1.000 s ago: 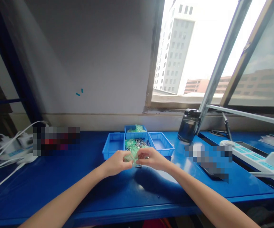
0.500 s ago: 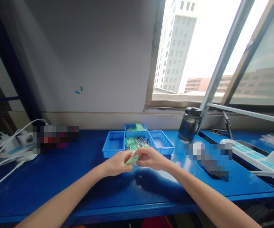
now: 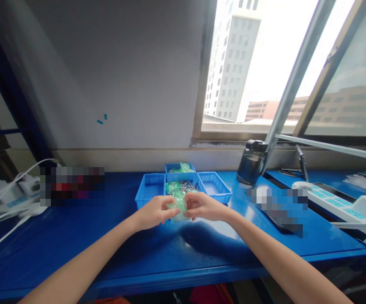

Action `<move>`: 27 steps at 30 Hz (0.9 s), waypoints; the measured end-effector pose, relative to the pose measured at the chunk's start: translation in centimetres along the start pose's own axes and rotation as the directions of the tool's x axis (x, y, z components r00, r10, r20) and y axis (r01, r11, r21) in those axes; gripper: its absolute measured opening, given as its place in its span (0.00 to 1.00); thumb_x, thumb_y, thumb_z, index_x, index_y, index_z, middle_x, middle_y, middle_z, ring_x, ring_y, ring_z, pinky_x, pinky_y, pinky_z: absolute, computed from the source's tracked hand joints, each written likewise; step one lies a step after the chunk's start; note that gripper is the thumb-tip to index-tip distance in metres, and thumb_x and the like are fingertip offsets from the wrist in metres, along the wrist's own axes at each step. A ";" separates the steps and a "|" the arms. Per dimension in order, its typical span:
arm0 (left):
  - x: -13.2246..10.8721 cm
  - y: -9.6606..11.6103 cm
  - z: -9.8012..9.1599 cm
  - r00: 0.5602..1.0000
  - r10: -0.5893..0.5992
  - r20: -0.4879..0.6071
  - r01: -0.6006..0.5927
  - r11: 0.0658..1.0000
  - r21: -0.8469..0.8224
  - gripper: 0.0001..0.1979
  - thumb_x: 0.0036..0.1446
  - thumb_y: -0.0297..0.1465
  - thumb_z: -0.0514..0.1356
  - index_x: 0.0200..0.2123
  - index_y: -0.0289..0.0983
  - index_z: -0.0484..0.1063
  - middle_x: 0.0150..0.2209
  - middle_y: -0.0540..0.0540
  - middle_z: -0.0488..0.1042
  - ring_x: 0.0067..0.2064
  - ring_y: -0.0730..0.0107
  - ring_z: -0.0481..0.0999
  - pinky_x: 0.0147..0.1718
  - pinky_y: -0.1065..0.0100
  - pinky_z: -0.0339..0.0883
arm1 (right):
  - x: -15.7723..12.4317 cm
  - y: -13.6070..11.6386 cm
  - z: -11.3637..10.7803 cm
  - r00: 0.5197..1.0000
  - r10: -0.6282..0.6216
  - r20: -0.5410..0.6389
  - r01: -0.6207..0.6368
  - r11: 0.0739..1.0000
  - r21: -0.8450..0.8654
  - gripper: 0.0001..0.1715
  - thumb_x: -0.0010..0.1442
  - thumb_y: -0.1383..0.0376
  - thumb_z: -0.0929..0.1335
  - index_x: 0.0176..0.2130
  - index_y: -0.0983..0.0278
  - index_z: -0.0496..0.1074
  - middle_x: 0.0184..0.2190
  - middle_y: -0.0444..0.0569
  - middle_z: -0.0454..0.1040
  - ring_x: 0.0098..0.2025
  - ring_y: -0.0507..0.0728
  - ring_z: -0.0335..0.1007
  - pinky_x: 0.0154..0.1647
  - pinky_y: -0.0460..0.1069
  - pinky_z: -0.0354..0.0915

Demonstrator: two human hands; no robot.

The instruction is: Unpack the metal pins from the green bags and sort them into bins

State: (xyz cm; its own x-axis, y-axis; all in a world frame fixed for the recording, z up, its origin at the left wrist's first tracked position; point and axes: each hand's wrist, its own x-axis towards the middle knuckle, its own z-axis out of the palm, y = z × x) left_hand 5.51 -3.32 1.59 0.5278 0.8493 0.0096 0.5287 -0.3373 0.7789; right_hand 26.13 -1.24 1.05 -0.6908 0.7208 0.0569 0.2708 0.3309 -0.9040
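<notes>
My left hand [image 3: 156, 211], half-curled, pinches a translucent green plastic bag [image 3: 180, 204]. My half-curled right hand [image 3: 203, 206] pinches it too.

Plastic bag [image 3: 180, 203]: pale translucent green. Trays [image 3: 151, 185]: bright blue. Table [image 3: 43, 240]: deeper blue. Small metal parts [image 3: 188, 186]: silvery grey. Bottle [image 3: 251, 164]: black. Right-hand power strip [image 3: 335, 202]: white, turquoise socket panels. Wall [image 3: 145, 93]: grey, beige band below. Wall strips [image 3: 99, 122]: teal.

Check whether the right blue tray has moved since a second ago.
No: the tray sits in the same place below the window frame; only the view has shifted slightly.
</notes>
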 end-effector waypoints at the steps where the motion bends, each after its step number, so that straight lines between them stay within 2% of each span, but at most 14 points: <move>1: 0.0 0.0 -0.1 1.000 -0.008 0.011 0.008 1.000 0.003 0.15 0.52 0.44 0.54 0.31 0.36 0.65 0.19 0.54 0.63 0.20 0.74 0.65 0.17 0.75 0.55 | -0.1 0.0 -0.2 1.000 0.008 0.014 -0.008 1.000 0.004 0.10 0.49 0.65 0.68 0.28 0.65 0.61 0.20 0.40 0.67 0.24 0.50 0.67 0.24 0.43 0.63; 5: 0.1 -0.2 0.1 0.997 0.007 0.078 -0.009 1.000 0.015 0.14 0.50 0.42 0.57 0.29 0.35 0.66 0.19 0.53 0.64 0.21 0.74 0.67 0.19 0.75 0.57 | -0.6 -0.4 -0.9 0.988 0.093 0.120 -0.084 0.994 -0.071 0.10 0.49 0.63 0.68 0.27 0.65 0.61 0.21 0.41 0.68 0.26 0.51 0.68 0.25 0.43 0.64; 9: 0.0 -0.3 0.3 0.991 0.001 0.131 -0.007 0.999 0.047 0.13 0.50 0.41 0.56 0.27 0.35 0.67 0.18 0.53 0.66 0.21 0.73 0.67 0.20 0.75 0.56 | -1.4 -0.9 -1.8 0.934 0.247 0.257 -0.204 0.962 -0.184 0.12 0.48 0.61 0.69 0.29 0.67 0.66 0.24 0.43 0.70 0.27 0.50 0.67 0.26 0.44 0.65; 13: -0.3 -0.1 0.2 0.989 -0.003 0.150 -0.012 0.995 0.102 0.14 0.51 0.41 0.55 0.26 0.35 0.66 0.19 0.51 0.68 0.22 0.72 0.68 0.22 0.74 0.56 | -2.1 -1.1 -3.0 0.906 0.339 0.254 -0.265 0.921 -0.285 0.14 0.50 0.59 0.68 0.32 0.68 0.70 0.26 0.45 0.71 0.28 0.51 0.68 0.27 0.44 0.66; 17: -0.4 0.0 0.1 0.991 0.012 0.130 -0.036 0.982 0.184 0.13 0.52 0.40 0.55 0.27 0.35 0.67 0.21 0.51 0.68 0.25 0.72 0.67 0.24 0.74 0.56 | -2.2 -1.0 -3.6 0.936 0.281 0.210 -0.180 0.899 -0.399 0.17 0.53 0.58 0.66 0.38 0.68 0.73 0.33 0.49 0.75 0.34 0.54 0.70 0.34 0.45 0.65; 21: -0.4 0.1 0.2 0.994 0.068 0.087 -0.089 0.959 0.267 0.13 0.52 0.40 0.54 0.26 0.35 0.67 0.26 0.51 0.69 0.29 0.71 0.67 0.27 0.73 0.56 | -1.9 -1.4 -2.9 0.967 0.202 0.158 -0.102 0.866 -0.489 0.21 0.54 0.59 0.65 0.45 0.66 0.72 0.42 0.51 0.74 0.42 0.57 0.70 0.40 0.46 0.63; 27: -0.5 0.2 0.3 0.990 0.100 0.102 -0.122 0.961 0.246 0.12 0.53 0.38 0.53 0.31 0.36 0.70 0.30 0.50 0.72 0.31 0.70 0.68 0.29 0.73 0.57 | -1.5 -1.1 -2.0 0.985 0.134 0.109 -0.053 0.836 -0.546 0.21 0.54 0.62 0.65 0.48 0.64 0.71 0.44 0.50 0.74 0.42 0.57 0.70 0.38 0.47 0.64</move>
State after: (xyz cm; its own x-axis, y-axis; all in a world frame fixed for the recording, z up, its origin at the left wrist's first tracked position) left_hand 5.53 -3.93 1.57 0.6430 0.7655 0.0231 0.6075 -0.5282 0.5933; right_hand 28.27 -1.45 2.78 -0.7174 0.6877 -0.1114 0.6293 0.5710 -0.5272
